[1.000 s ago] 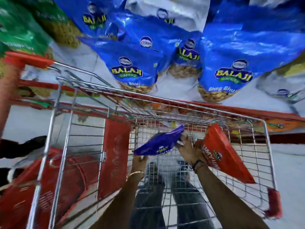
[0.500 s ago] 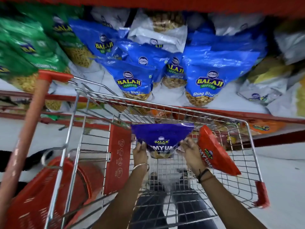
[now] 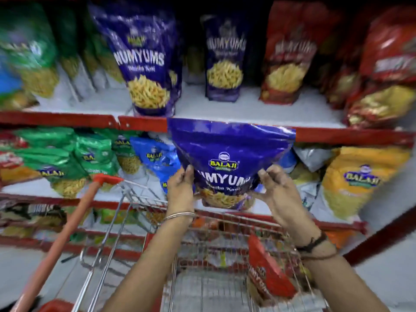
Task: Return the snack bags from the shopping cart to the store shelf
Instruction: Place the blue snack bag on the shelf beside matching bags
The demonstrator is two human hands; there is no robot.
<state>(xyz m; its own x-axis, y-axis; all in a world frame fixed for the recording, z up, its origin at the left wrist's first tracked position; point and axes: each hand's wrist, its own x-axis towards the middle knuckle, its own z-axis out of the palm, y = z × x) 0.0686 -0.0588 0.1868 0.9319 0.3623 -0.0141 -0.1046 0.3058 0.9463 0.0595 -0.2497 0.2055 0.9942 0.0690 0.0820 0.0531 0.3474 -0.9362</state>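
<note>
I held one purple Balaji "Numyums" bag (image 3: 227, 158) at frame centre, my left hand (image 3: 180, 188) and right hand (image 3: 275, 190) gripping its sides, its top overlapping the red shelf edge (image 3: 67, 120). Two matching purple bags (image 3: 146, 64) stood above; one red bag (image 3: 267, 271) lay in the cart (image 3: 126, 212) below.

1. The held purple bag (image 3: 227, 152) hides part of the red shelf edge (image 3: 144, 123) and the blue bags (image 3: 155, 156) behind it.
2. The left hand (image 3: 180, 188) and right hand (image 3: 276, 192) cover the first and last letters of its printed name.
3. The green bags (image 3: 24, 52) at upper left are too blurred to read.
4. The red bag (image 3: 267, 275) in the cart (image 3: 126, 212) is partly hidden by the right forearm.
5. The cart's floor is cut off by the bottom edge.
</note>
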